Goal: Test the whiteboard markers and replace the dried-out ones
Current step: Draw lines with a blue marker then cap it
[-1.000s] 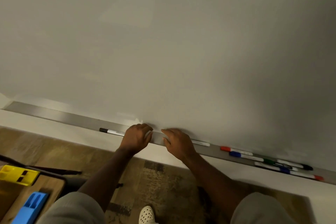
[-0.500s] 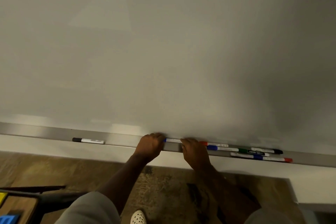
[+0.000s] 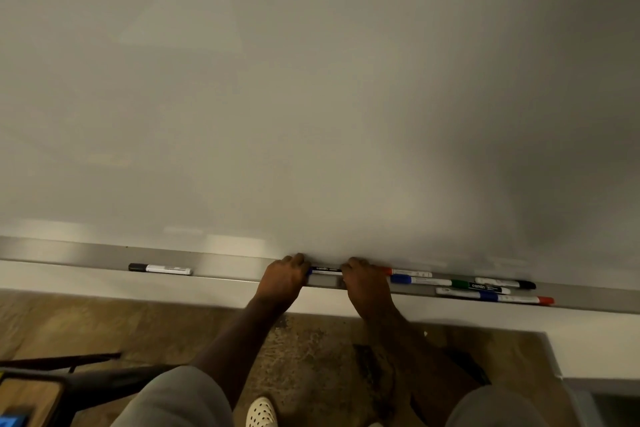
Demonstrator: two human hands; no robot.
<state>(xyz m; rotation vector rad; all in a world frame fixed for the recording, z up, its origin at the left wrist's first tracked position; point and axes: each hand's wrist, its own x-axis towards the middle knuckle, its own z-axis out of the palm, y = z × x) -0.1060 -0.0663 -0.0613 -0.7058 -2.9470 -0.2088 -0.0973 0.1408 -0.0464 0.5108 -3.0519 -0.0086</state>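
- Blank whiteboard [image 3: 311, 97] filling most of the view, unmarked, with soft glare patches low on its face; top and both side edges cut off by the frame.
- Along its lower edge, a grey metal marker tray [image 3: 86, 253], running out of view at both ends.
- Below the tray, a white wall band, then mottled brown floor [image 3: 311, 350].
- On the tray, both hands gripping one marker [image 3: 325, 270] between them: dark printed label and a bit of blue showing at the left end, both ends hidden.
- Left hand [image 3: 282, 282] clenched over the marker's left end, fingers [image 3: 296, 260] curled onto the tray against the board.
- Right hand [image 3: 365, 288] grasping the marker's right end, knuckles up, fingertips hidden behind the hand.
- Well left of the held marker, alone on the tray: a black-capped marker [image 3: 159, 268], cap pointing left.
- Just right of the held marker, a loose cluster: a red-capped marker [image 3: 410, 273] with its cap partly hidden behind the right hand, a blue-capped marker [image 3: 420, 280], a green marker [image 3: 479, 286] with a dark label, another black-capped one [image 3: 505, 283], and nearest the tray lip two lying end to end, blue [image 3: 464, 294] and red [image 3: 526, 299]; overlaps hard to sort out.
- At the lower left corner, a wooden corner [image 3: 31, 399] with something blue on it, cut off and blurred.
- At the bottom edge, grey sleeves [image 3: 180, 399] and a white perforated shoe [image 3: 261, 412], partly out of view.
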